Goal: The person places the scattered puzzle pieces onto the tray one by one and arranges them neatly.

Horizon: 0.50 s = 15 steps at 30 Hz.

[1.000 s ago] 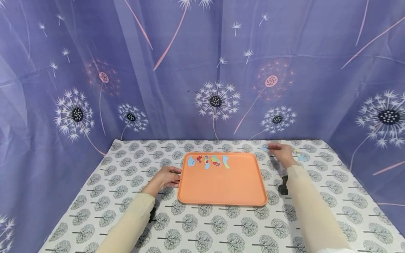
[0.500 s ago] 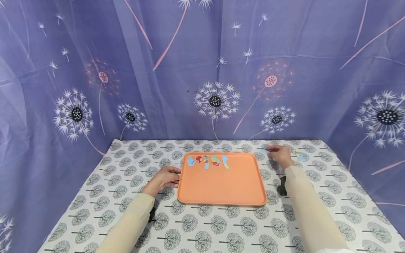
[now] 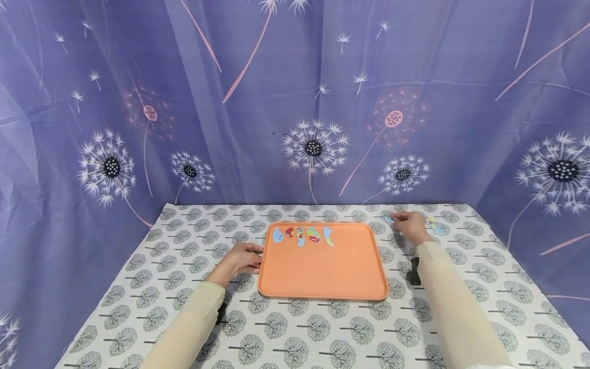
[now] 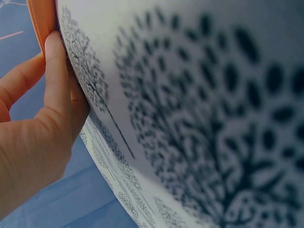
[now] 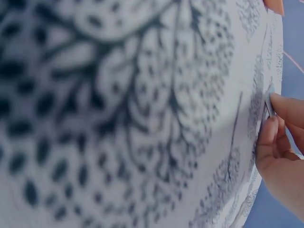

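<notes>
In the head view an orange tray lies on the cloth-covered table. My left hand holds its left rim, and the left wrist view shows the fingers at the orange edge. Along the tray's far left part lie several puzzle pieces, among them a light-blue one, a red one and a curved blue-yellow one. Beyond the tray's far right corner, my right hand pinches a small light-blue puzzle piece close over the cloth. Seen from the right wrist, this piece is nearly edge-on between thumb and finger.
More puzzle pieces, blue and yellow, lie on the cloth to the right of my right hand. A white tablecloth with tree prints covers the table. Behind its far edge hangs a purple curtain with dandelions.
My right hand's fingertips and the light-blue piece shift slightly near the far edge. The left hand and the tray stay put, as do the pieces on it.
</notes>
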Each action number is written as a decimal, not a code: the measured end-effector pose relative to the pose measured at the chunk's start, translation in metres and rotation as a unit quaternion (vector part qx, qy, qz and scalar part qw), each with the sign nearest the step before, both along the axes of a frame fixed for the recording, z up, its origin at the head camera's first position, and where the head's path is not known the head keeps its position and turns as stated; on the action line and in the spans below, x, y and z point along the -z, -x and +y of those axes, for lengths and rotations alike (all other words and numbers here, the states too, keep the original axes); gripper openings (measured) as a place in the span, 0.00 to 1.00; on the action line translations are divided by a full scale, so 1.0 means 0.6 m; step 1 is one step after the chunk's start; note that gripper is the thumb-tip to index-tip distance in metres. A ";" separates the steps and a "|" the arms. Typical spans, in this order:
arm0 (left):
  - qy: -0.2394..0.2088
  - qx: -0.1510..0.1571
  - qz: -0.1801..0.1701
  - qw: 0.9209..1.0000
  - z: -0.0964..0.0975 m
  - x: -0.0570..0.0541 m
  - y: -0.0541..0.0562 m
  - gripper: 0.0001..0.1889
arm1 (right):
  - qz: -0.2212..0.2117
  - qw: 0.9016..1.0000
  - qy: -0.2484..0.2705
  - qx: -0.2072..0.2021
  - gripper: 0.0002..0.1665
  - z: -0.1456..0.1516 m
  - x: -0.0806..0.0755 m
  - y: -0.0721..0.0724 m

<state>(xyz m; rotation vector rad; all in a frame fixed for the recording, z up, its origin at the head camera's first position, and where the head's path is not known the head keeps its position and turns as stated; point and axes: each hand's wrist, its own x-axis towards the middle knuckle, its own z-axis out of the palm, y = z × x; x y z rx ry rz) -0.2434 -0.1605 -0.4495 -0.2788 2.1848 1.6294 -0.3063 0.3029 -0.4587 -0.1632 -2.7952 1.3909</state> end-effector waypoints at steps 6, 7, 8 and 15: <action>-0.005 0.000 0.000 1.000 -0.001 0.004 -0.001 0.19 | -0.015 1.000 -0.005 -0.004 0.22 0.003 -0.003 0.002; -0.006 -0.002 0.000 1.000 -0.001 0.004 -0.001 0.19 | -0.017 1.000 -0.002 -0.004 0.22 0.004 -0.003 0.003; -0.005 -0.002 0.000 1.000 -0.001 0.004 -0.001 0.19 | -0.019 1.000 0.003 -0.002 0.22 0.004 -0.003 0.003; 0.005 -0.005 0.000 1.000 0.001 0.004 0.001 0.18 | -0.023 0.996 0.086 -0.015 0.24 0.007 -0.005 -0.001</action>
